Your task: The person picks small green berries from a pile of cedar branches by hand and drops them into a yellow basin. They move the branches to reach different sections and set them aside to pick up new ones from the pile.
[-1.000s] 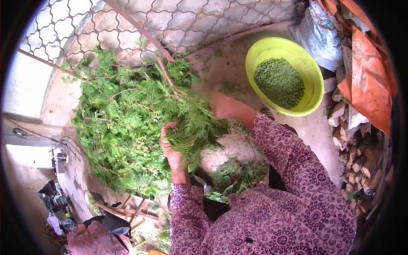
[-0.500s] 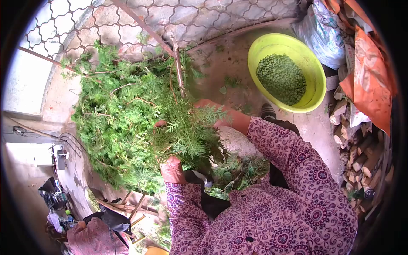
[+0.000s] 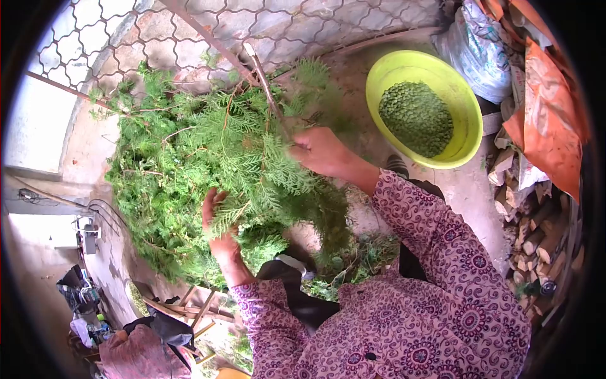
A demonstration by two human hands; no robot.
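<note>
Raised since before, right hand (image 3: 322,151) grips the branch (image 3: 265,82) stem; left hand (image 3: 218,227), fingers spread, combs its foliage, stripping next.

Left hand (image 3: 218,224) fingers part. hidden by green branch (image 3: 252,158).

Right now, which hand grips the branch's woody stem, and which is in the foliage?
The right hand grips the branch by its bare stem. The left hand is lower, fingers spread in the green fronds.
</note>
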